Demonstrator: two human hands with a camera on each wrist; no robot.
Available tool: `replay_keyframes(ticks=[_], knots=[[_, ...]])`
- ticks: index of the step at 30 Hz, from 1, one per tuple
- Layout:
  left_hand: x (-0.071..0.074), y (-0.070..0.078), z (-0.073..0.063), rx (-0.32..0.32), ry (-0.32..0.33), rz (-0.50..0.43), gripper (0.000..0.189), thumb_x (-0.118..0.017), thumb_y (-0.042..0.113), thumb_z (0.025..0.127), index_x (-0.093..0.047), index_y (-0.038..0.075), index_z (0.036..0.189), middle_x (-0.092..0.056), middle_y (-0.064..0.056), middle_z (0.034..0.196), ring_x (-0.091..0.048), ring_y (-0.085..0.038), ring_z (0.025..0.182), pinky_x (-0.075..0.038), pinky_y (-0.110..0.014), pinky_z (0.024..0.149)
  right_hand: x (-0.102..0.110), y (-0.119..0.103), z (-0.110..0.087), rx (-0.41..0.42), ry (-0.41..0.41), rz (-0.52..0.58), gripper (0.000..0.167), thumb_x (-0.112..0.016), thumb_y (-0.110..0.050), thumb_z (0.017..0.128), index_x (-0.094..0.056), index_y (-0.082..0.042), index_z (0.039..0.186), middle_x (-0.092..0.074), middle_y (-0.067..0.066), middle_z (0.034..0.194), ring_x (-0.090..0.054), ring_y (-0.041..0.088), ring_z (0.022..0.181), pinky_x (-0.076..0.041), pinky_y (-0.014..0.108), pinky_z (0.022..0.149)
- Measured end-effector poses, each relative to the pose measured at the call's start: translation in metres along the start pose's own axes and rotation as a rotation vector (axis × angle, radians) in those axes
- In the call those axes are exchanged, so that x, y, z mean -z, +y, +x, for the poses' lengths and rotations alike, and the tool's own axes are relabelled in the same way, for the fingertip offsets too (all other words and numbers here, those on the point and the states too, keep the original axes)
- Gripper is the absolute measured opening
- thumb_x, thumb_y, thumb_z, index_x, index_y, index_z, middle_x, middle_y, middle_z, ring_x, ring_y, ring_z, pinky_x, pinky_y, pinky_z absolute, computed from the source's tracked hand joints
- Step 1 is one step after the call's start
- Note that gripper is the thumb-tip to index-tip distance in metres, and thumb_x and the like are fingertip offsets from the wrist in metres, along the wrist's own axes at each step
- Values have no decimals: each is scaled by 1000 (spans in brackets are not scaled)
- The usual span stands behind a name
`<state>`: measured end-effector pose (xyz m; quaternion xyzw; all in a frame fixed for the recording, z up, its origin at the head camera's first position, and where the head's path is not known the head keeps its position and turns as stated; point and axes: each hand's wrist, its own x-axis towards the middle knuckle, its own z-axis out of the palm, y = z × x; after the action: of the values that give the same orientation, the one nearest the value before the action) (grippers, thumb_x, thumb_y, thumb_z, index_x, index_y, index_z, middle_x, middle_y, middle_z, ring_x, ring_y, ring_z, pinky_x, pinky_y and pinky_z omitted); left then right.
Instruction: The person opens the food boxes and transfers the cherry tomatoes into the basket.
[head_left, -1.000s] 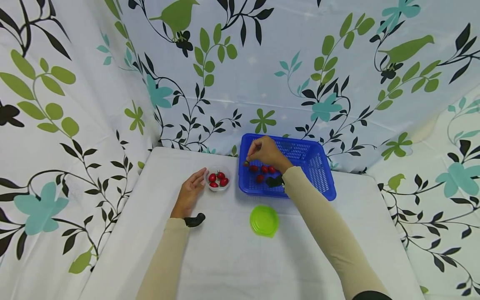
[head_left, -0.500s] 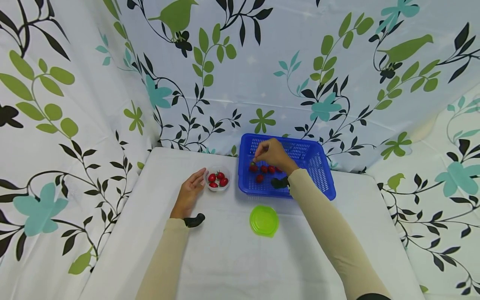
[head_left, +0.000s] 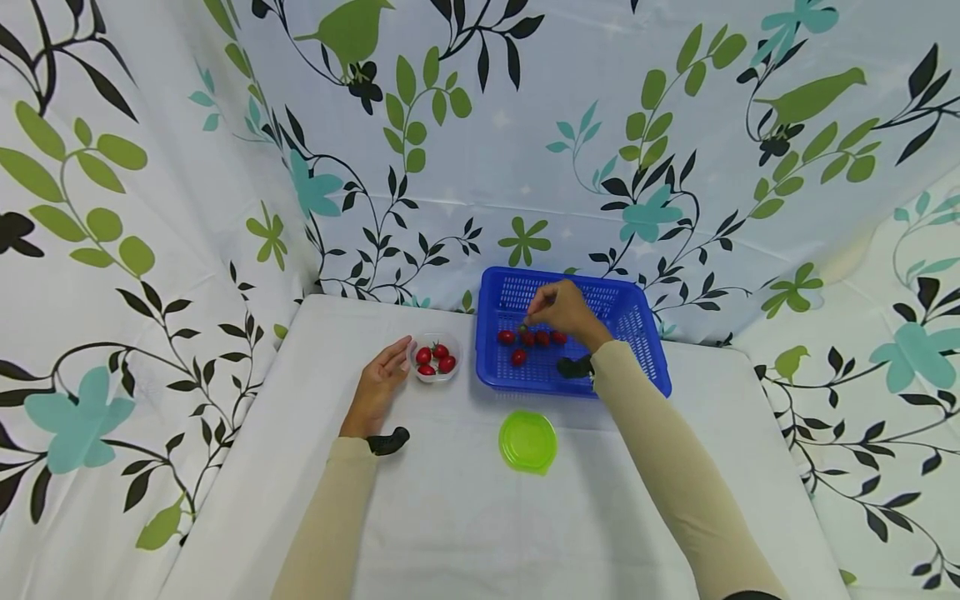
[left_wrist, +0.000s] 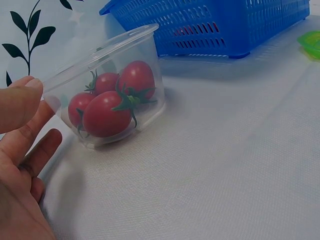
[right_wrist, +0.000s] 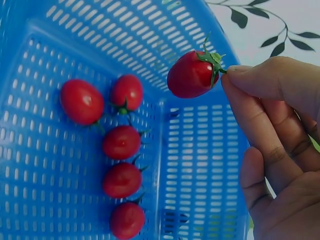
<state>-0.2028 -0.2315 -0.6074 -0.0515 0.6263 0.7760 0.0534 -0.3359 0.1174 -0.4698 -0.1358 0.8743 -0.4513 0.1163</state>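
Note:
My right hand (head_left: pixel 561 308) pinches the green stem of a red cherry tomato (right_wrist: pixel 192 75) between thumb and index finger, holding it above the blue basket (head_left: pixel 645 350). Below it, several more cherry tomatoes (right_wrist: pixel 122 142) lie on the basket floor, most of them in a row. At the basket's left stands a small clear plastic cup (left_wrist: pixel 142 42) with several cherry tomatoes (left_wrist: pixel 107 114) inside. My left hand (head_left: pixel 377 385) rests beside the cup, its loosely extended fingers (left_wrist: pixel 42 152) against the cup's left side near the rim.
A bright green lid (head_left: pixel 528 442) lies on the white tabletop in front of the basket. Patterned cloth (head_left: pixel 450 167) hangs directly behind the basket and along both sides of the table (head_left: pixel 450 517).
My right hand has moved to the right over the basket, carrying the pinched cherry tomato with it. The left hand and the cup stay in place.

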Motion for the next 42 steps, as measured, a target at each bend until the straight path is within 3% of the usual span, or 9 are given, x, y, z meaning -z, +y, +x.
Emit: replay_keyframes(ticks=[7,16,27,35,42], knots=[[-1,0,-1,-6,-1,-8,54,-58,8,109,-47,19,161,-44,0,170,-33,-16,161,-24,-42,133,6,8,-2,-29,6,9,13,-86,-1,86,-74,-2,83,-76,12,92,-72,28,91,-59,49,93],[-2,1,-2,-26,-9,-6,54,-56,6,110,-46,17,161,-43,-1,170,-34,-16,161,-24,-41,133,11,18,-1,-54,21,-24,13,-87,0,84,-75,-4,84,-77,9,92,-71,25,91,-56,35,85],[-1,0,-1,-6,-8,8,55,-55,7,110,-45,20,162,-42,-1,171,-34,-17,161,-25,-41,132,12,27,2,-92,-2,-11,11,-84,2,87,-76,-4,84,-77,8,89,-75,29,93,-60,44,92],[-1,1,-1,-8,-1,-3,54,-56,6,110,-46,18,161,-43,-3,170,-35,-18,160,-24,-42,133,11,35,5,-115,-12,-60,8,-84,2,87,-76,0,87,-77,10,90,-72,29,94,-57,42,95],[-1,1,-1,-8,-5,0,54,-56,7,110,-47,19,161,-44,-1,170,-34,-17,161,-24,-42,133,10,37,8,-150,-20,-79,11,-86,0,84,-76,-3,84,-76,7,88,-66,25,91,-53,40,91]])
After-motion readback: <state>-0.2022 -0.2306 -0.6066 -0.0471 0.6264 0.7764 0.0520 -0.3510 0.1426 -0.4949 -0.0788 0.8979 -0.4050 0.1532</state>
